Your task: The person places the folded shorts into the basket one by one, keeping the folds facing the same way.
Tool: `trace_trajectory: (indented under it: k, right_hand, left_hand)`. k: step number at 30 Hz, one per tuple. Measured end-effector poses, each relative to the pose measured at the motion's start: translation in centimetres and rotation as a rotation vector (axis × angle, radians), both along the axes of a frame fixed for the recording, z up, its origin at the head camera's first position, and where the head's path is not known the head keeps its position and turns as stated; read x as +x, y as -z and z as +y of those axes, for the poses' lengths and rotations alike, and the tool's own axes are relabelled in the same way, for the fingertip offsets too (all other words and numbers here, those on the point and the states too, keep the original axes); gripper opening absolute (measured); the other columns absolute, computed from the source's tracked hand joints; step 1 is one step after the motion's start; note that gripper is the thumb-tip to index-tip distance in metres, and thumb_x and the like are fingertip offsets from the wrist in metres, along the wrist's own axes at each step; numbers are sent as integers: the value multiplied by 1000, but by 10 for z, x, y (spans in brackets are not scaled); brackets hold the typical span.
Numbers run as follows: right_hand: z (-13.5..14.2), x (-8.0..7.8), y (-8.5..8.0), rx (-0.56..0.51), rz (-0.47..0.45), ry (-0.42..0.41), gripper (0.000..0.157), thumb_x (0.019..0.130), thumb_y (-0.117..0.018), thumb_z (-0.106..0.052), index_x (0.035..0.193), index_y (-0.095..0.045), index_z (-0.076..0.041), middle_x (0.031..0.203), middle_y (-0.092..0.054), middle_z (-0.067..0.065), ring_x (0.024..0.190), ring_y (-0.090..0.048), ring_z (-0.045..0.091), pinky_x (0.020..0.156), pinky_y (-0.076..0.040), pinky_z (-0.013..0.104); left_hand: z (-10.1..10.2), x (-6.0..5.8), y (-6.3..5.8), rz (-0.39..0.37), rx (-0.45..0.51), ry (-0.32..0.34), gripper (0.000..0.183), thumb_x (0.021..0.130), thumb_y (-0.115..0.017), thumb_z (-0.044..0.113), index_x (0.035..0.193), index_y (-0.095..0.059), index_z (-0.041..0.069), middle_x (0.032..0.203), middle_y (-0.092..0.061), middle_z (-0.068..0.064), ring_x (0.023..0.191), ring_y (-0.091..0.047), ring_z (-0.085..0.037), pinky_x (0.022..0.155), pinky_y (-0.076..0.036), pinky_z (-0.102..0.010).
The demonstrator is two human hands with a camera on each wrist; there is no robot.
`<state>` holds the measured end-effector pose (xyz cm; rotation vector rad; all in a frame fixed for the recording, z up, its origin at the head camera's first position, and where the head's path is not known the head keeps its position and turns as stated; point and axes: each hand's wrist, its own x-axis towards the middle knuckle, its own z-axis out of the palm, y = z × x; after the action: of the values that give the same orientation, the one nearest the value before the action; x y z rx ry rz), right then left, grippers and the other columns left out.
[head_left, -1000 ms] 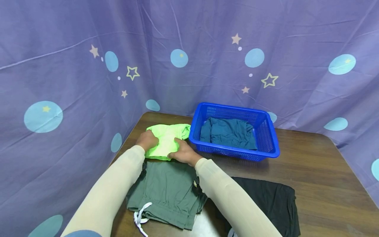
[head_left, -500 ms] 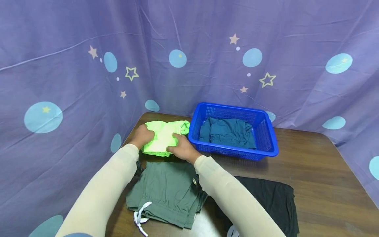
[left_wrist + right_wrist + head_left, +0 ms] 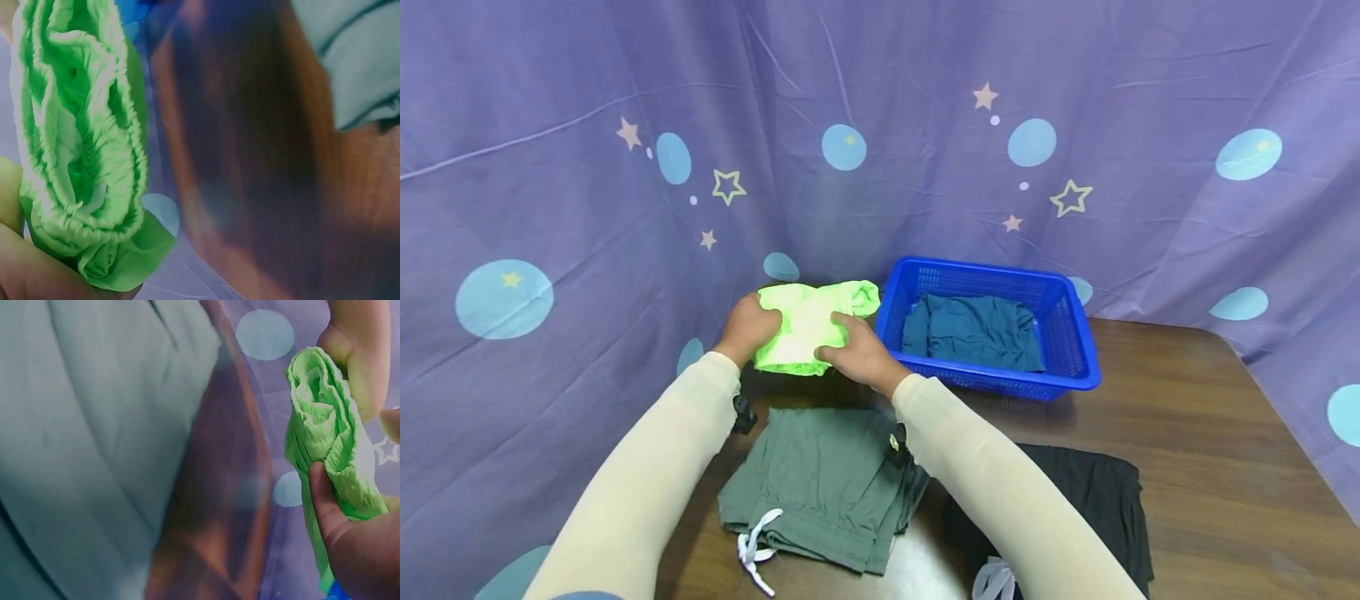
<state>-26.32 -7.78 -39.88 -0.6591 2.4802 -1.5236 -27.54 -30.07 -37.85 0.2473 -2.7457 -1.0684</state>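
Observation:
A folded neon-green garment (image 3: 805, 325) with a gathered elastic waistband (image 3: 128, 156) is held up off the table between both hands. My left hand (image 3: 749, 327) grips its left side, thumb on top. On its right side my right hand (image 3: 861, 354) pinches the cloth; the right wrist view shows a finger pressed along the band. Just right of the garment stands a blue plastic basket (image 3: 1086, 354), with a folded teal garment (image 3: 977, 333) lying in it. Below the hands are folded grey-green drawstring shorts (image 3: 820, 483) with a white cord.
A folded black garment (image 3: 1090, 492) lies on the wooden table (image 3: 1210, 433) at front right, partly hidden by the right sleeve. A purple curtain (image 3: 925, 183) with stars and blue ovals hangs along the back and left sides of the table.
Both hands have raised the neon-green garment off the table and moved it slightly back and left. The left hand has shifted from the garment's top to its left edge.

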Motion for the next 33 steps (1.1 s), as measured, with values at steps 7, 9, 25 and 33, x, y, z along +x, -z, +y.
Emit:
trace_trajectory:
  k: [7, 9, 25, 33]
  right_hand:
    - [8, -6, -15, -39, 70, 33, 71, 91, -73, -23, 153, -45, -3, 154, -46, 16, 143, -40, 27, 115, -34, 39]
    - [14, -10, -17, -46, 72, 49, 70, 92, -73, -24, 154, -45, -4, 155, -45, 13, 145, -38, 26, 116, -34, 40]
    - [72, -29, -28, -134, 59, 197, 62, 94, -68, -25, 150, -51, -9, 155, -47, 5, 139, -43, 21, 107, -42, 43]
    - [103, -35, -30, -149, 77, 275, 59, 93, -67, -24, 147, -54, -7, 153, -49, 8, 138, -44, 23, 108, -41, 43]
  left_hand:
    - [7, -3, -13, 29, 40, -26, 51, 87, -45, 15, 130, -52, -12, 121, -58, -27, 102, -49, -36, 92, -45, -48]
    - [12, -3, -17, 29, 51, -19, 50, 88, -45, 16, 130, -53, -10, 121, -58, -26, 102, -50, -37, 91, -45, -48]
    - [66, -24, -37, 42, 81, 142, 70, 95, -46, 20, 156, -28, -10, 159, -34, -26, 146, -32, -39, 118, -29, -49]
    - [99, -34, -35, 65, 48, 192, 62, 94, -48, 21, 148, -41, -9, 141, -52, -27, 125, -48, -38, 108, -39, -50]
